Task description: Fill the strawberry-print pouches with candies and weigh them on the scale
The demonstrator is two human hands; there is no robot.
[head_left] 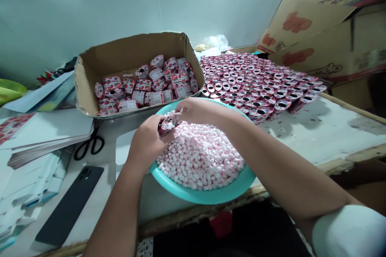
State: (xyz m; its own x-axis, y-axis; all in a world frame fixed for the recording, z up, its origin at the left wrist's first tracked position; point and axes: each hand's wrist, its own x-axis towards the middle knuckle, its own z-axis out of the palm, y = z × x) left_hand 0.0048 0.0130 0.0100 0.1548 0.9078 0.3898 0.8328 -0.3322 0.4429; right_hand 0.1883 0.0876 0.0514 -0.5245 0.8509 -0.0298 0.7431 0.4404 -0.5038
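Left hand (pixel 148 139) wrapped around small dark-red printed container (pixel 163 127), white pellets (pixel 170 125) showing in its rounded opening, above far left side of turquoise bowl (pixel 203 198) full of pale pink candies (pixel 202 158), right hand (pixel 196 111) with fingers bunched at its rim, grip unclear

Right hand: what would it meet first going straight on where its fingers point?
Probably the small printed carton in the left hand; the right hand's fingertips look right at its open end, though the depth is unclear.
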